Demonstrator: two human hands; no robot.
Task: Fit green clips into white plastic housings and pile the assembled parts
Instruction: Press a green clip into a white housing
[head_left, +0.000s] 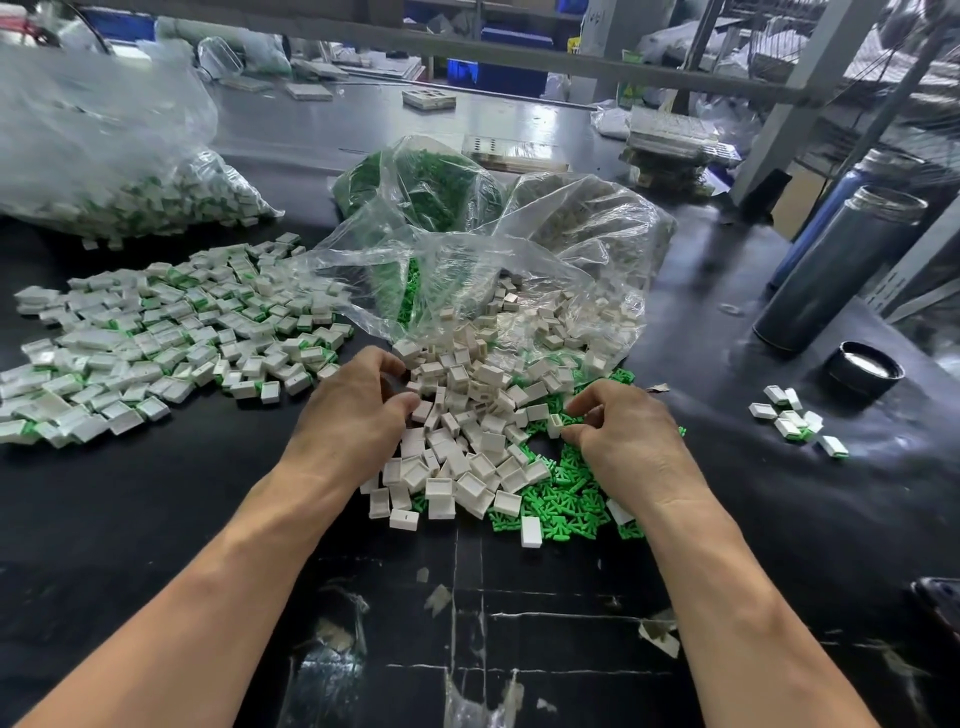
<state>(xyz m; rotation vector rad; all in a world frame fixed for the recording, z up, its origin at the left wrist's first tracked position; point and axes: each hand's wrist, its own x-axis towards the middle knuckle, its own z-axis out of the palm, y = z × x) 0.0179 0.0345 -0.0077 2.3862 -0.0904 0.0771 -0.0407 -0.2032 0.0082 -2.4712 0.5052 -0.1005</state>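
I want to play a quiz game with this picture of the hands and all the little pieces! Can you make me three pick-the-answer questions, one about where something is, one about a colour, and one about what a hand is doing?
1. Where is the big pile of finished parts?
A. to the left of the hands
B. inside the black cap
C. on the shelf above

2. What colour are the loose clips lying beside the right hand?
A. red
B. green
C. blue

3. What is the right hand doing?
A. lying flat on the table
B. pinching a white housing
C. holding the metal flask

Answers:
1. A, the finished parts spread across the black table on the left side.
2. B, the clips are bright green.
3. B, its fingertips close on one small white housing over the clips.
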